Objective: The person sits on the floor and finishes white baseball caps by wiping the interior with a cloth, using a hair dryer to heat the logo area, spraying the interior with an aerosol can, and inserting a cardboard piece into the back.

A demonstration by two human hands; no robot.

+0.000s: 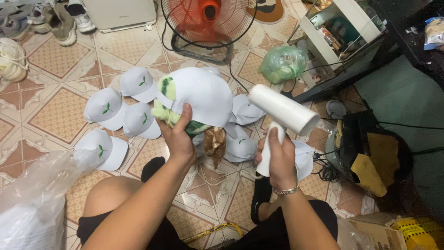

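A white cap [203, 95] is held up over the tiled floor [51, 106] by the left hand [178, 139], whose fingers are closed around a green and white plush form [169, 104] stuffed inside the crown, apparently so that the cloth is kept taut and rounded. A white lint roller [282, 111] is gripped by its handle in the right hand [280, 159], fingers wrapped tight, with the drum raised just right of the cap and tilted toward it, near but not touching. A bracelet [286, 190] is worn on that wrist. More white caps with small green leaf marks [108, 111] are spread on the floor to the left and beyond the hands, brims outward, seemingly laid out within reach. A crumpled clear plastic bag [32, 199] is seen at the near left. A floor fan [208, 23] is stood at the far side, facing the seated person, whose bare knees [111, 196] are drawn in under the work. Shoes [51, 21] are lined up at the far left, and a green bag [283, 62] is left beside a shelf [333, 32].
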